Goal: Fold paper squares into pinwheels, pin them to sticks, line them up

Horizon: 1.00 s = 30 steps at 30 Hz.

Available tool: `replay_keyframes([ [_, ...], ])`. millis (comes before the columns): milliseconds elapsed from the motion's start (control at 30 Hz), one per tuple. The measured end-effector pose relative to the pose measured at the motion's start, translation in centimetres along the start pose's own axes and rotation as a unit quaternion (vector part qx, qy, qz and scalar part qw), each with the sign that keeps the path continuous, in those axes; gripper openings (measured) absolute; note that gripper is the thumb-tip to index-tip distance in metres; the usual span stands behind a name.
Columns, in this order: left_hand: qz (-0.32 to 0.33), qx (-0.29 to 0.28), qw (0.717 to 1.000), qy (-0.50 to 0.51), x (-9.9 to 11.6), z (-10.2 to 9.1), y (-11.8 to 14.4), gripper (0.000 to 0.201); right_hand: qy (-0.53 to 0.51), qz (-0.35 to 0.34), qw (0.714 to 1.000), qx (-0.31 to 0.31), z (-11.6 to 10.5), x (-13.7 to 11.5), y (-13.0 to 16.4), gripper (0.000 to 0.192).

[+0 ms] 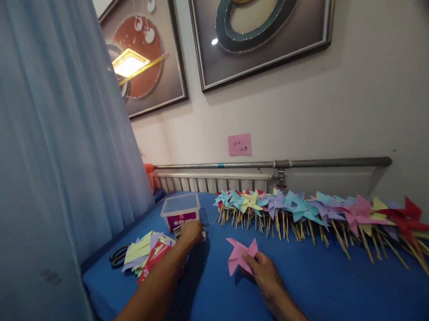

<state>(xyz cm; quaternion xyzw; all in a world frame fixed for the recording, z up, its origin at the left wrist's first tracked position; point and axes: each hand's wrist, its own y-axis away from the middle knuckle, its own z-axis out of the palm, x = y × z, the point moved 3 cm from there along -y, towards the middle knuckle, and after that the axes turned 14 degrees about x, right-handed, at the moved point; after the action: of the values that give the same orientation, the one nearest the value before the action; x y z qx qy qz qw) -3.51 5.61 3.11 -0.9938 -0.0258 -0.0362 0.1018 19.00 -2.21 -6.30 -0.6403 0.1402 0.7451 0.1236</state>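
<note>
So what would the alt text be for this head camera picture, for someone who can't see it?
A person's right hand holds a folded pink paper pinwheel on a blue table, while the left hand reaches beside a clear plastic tub and a stack of coloured paper. A long row of finished pinwheels on sticks lies along the wall.

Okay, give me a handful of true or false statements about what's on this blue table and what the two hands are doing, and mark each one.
1. The right hand holds a pink paper pinwheel. True.
2. The left hand grips the scissors. False: the scissors lie apart at the table's left edge; the hand rests by the clear plastic box.
3. Finished pinwheels on sticks lie in a row along the back of the blue table. True.
4. The stack of coloured paper sits right of the pinwheel row. False: it lies left, beside the scissors.
</note>
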Motion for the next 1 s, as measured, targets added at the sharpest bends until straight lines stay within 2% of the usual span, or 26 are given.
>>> replay_keyframes([
  [133,-0.003,0.033,0.999,0.003,-0.8,-0.4,0.0,0.03,-0.024,0.003,1.0,0.007,0.4,0.9,-0.5,0.035],
  [233,0.014,0.044,0.999,0.014,-1.1,-0.7,0.9,0.03,-0.046,0.012,0.999,0.006,0.7,1.5,-0.8,0.038],
  [467,0.132,-0.004,0.99,0.044,1.0,0.5,5.6,0.023,-0.027,0.016,1.0,-0.001,0.3,0.2,-0.1,0.035],
  [600,0.144,-0.016,0.988,0.053,0.9,0.7,6.3,0.024,-0.038,0.019,0.999,-0.009,0.3,-0.6,0.5,0.031],
  [767,0.102,0.059,0.987,0.11,-0.7,1.3,7.5,0.025,-0.04,0.02,0.999,-0.004,0.3,0.0,0.3,0.036],
  [867,0.118,0.087,0.98,0.132,-0.5,2.5,8.9,0.026,-0.026,0.012,1.0,-0.001,0.2,0.4,0.0,0.04],
  [1000,0.12,0.108,0.981,0.11,0.1,3.8,9.6,0.031,-0.031,0.013,0.999,-0.005,0.2,0.3,0.1,0.041],
])
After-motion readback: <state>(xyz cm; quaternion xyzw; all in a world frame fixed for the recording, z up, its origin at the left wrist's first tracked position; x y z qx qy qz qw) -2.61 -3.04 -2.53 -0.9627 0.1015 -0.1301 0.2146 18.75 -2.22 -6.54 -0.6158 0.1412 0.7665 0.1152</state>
